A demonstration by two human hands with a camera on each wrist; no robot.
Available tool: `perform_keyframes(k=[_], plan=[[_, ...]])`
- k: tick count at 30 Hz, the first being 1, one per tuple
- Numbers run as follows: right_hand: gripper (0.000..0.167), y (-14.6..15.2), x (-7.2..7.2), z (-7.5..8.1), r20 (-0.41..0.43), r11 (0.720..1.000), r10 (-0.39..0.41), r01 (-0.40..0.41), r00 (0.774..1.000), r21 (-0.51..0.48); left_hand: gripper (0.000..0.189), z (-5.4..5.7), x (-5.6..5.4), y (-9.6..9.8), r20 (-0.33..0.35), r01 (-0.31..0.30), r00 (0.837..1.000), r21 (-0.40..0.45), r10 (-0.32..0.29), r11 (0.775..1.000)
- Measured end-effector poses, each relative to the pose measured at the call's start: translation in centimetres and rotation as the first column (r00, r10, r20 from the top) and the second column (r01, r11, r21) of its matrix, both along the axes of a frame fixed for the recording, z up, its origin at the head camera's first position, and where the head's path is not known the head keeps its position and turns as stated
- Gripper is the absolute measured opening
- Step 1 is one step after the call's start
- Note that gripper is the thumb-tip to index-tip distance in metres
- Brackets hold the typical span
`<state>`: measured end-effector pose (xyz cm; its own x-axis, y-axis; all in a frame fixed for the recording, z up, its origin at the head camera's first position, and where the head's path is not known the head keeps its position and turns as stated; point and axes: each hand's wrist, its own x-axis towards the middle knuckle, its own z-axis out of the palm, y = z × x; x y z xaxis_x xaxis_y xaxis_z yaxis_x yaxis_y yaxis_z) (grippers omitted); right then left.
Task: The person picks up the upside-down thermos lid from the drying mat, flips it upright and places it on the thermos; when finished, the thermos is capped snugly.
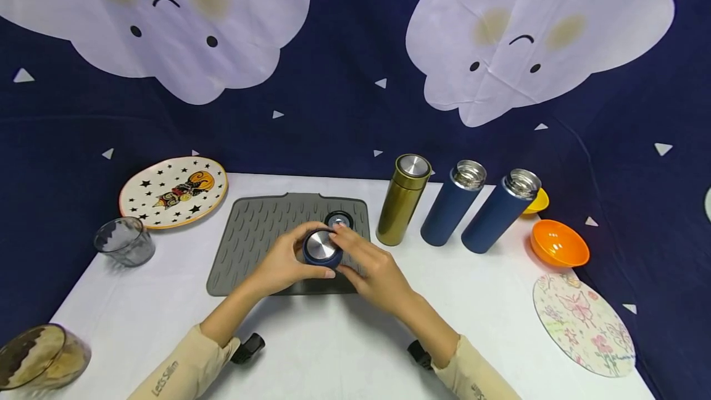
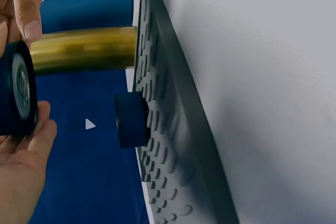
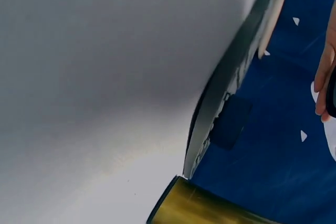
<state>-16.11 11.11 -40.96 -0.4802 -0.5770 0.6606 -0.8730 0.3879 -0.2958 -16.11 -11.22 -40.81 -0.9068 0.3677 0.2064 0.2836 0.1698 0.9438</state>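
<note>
Both hands grip a navy bottle lid (image 1: 321,245) with a brushed silver top, one from each side, above the mat. My left hand (image 1: 283,261) curls its fingers and thumb around the lid's left side. My right hand (image 1: 378,270) has its fingertips on the top and right rim. In the left wrist view, the underside of the held lid (image 2: 21,87) shows, well clear of the mat. A second navy lid (image 2: 131,120) rests on the grey ridged mat (image 1: 250,239), just behind the hands in the head view.
Right of the mat stand a gold bottle (image 1: 401,208) with its lid on and two navy bottles (image 1: 447,212) with bare steel mouths. An orange bowl (image 1: 558,244) and a round patterned board (image 1: 583,326) are farther right. At left are a plate (image 1: 161,181) and two glasses (image 1: 124,242).
</note>
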Motion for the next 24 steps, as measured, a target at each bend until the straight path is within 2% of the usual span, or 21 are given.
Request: perform_keyframes(k=[3,6,8,10,12,14,16,18,21,24], plan=[[0.067,0.6,0.2,0.4,0.136,0.998,-0.028,0.037,0.990,-0.058,0.078,0.2,-0.1,0.4,-0.038,-0.003,0.999,0.031,0.004,1.000],[0.070,1.2,0.3,0.8,0.265,0.986,-0.058,0.096,0.962,-0.133,0.078,0.7,-0.3,0.9,-0.072,0.008,0.997,0.054,-0.004,0.998],[0.069,1.7,0.2,1.1,0.333,0.969,-0.089,0.159,0.939,-0.191,0.078,1.2,-0.4,1.3,-0.092,0.013,0.996,0.060,-0.007,0.998],[0.066,2.4,0.2,1.5,0.390,0.936,-0.123,0.237,0.912,-0.259,0.078,1.8,-0.6,2.0,-0.105,0.015,0.994,0.068,-0.008,0.998],[0.062,3.2,0.0,1.8,0.435,0.884,-0.166,0.330,0.885,-0.333,0.078,2.6,-0.9,2.9,-0.111,0.019,0.994,0.074,-0.011,0.997],[0.059,4.3,-0.3,2.3,0.466,0.814,-0.208,0.416,0.860,-0.405,0.078,3.4,-1.2,4.0,-0.110,0.029,0.994,0.081,-0.020,0.996],[0.056,5.4,-0.6,2.7,0.477,0.742,-0.244,0.479,0.844,-0.469,0.077,4.2,-1.5,5.3,-0.115,0.051,0.993,0.092,-0.040,0.994],[0.054,6.6,-1.0,3.0,0.471,0.677,-0.281,0.520,0.836,-0.521,0.076,5.1,-1.8,6.7,-0.127,0.073,0.990,0.101,-0.060,0.992],[0.053,8.2,-1.4,3.4,0.453,0.598,-0.334,0.557,0.827,-0.576,0.075,6.5,-2.2,8.8,-0.146,0.088,0.987,0.100,-0.073,0.991],[0.056,9.6,-1.9,3.3,0.460,0.529,-0.388,0.601,0.799,-0.599,0.076,7.8,-2.6,11.1,-0.162,0.093,0.984,0.117,-0.073,0.989]])
